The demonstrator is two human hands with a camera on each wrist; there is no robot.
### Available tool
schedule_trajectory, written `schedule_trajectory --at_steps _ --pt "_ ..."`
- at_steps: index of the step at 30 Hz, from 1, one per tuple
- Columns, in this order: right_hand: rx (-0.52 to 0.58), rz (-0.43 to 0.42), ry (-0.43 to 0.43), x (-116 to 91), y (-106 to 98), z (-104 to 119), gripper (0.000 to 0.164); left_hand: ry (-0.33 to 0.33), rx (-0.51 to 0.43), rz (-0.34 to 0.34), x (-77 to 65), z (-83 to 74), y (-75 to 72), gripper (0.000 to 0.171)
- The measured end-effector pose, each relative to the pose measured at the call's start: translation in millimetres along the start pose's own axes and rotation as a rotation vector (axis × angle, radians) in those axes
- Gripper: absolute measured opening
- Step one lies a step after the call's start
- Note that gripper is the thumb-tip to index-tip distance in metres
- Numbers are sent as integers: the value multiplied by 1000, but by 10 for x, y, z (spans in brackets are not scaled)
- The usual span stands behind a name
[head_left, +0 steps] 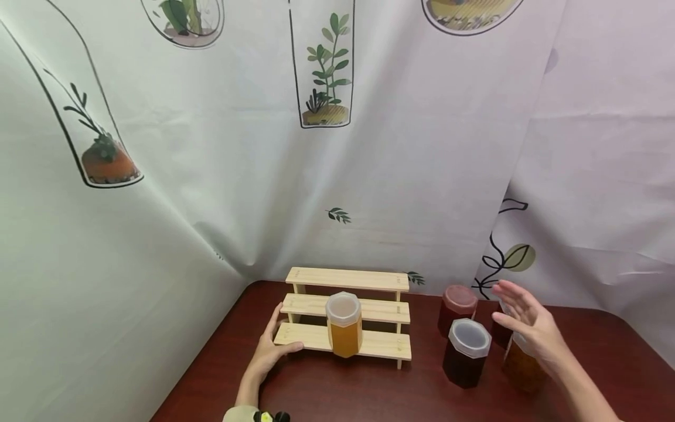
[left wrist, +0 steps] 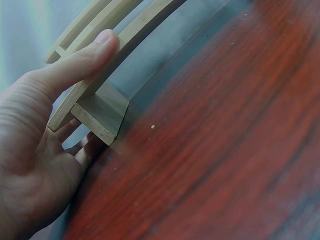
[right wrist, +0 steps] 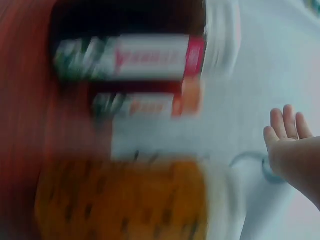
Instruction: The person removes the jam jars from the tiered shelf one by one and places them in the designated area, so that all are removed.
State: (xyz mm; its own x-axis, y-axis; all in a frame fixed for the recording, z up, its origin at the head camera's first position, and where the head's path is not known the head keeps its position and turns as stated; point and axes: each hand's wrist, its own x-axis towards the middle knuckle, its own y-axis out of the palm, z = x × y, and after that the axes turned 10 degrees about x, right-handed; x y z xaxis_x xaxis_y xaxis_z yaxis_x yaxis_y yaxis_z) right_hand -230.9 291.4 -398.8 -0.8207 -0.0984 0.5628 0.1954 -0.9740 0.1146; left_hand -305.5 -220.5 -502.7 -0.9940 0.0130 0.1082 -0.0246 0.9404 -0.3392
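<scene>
My left hand (head_left: 265, 353) grips the left end of a three-step wooden display rack (head_left: 349, 278). In the left wrist view the thumb lies along the lowest shelf board (left wrist: 145, 26), with the other fingers behind its end. A honey-coloured jar (head_left: 345, 340) with a translucent lid stands on the lowest step. Off to the right, my right hand (head_left: 537, 331) is raised, fingers extended and holding nothing, above an orange-brown jar (head_left: 521, 370) that it partly hides. Beside that stands a dark jar (head_left: 464, 362) with a whitish lid.
A red-lidded jar (head_left: 457, 306) stands behind the dark one, and another dark jar (head_left: 501, 329) is partly covered by the right hand. All rest on a reddish-brown table (head_left: 337, 392). A white plant-print curtain (head_left: 401, 176) hangs close behind the rack.
</scene>
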Motion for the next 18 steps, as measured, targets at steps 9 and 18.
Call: schedule_trajectory --at_steps 9,18 --pt "-80 -4 70 193 771 -113 60 -4 15 -4 -11 -2 -2 111" --pt "-118 43 188 333 1503 -454 64 10 44 -15 -27 -1 -10 111"
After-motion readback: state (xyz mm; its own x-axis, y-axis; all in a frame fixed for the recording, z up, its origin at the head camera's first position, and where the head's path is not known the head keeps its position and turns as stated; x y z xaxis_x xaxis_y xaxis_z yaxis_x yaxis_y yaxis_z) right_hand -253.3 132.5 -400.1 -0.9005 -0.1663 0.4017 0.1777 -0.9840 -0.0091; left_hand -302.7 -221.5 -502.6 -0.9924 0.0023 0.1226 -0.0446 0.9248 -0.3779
